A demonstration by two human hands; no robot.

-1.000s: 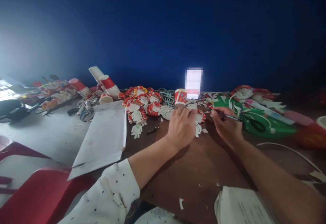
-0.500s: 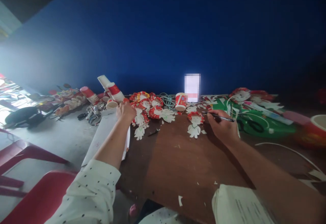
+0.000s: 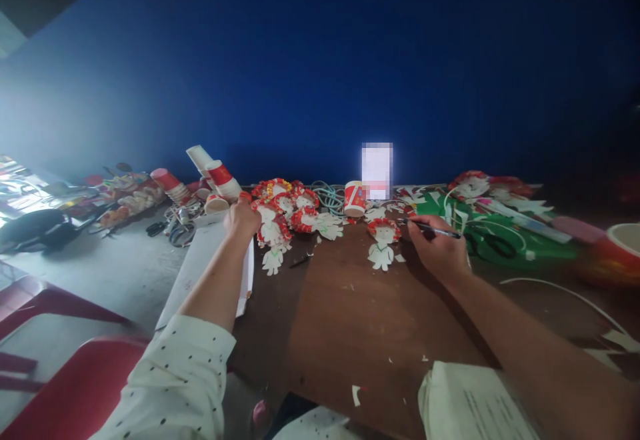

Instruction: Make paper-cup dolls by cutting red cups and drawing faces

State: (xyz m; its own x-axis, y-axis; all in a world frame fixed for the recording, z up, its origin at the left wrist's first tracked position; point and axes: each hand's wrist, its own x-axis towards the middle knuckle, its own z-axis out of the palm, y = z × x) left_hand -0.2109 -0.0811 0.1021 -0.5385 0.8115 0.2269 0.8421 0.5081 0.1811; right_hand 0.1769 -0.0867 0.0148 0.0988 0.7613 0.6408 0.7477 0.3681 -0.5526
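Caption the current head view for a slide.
Right hand holds a pen beside a paper doll; left hand near paper cups.

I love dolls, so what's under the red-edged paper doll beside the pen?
Brown tabletop shows around the paper doll, which seems to lie flat on it. Its body and head hide whatever is directly underneath, so I can't see that.

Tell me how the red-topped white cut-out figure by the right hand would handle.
The cut-out figure looks like thin paper or card, so it is probably light and bendable. Its small arms and legs might crease easily. Appearing to lie flat, it would likely slide rather than roll.
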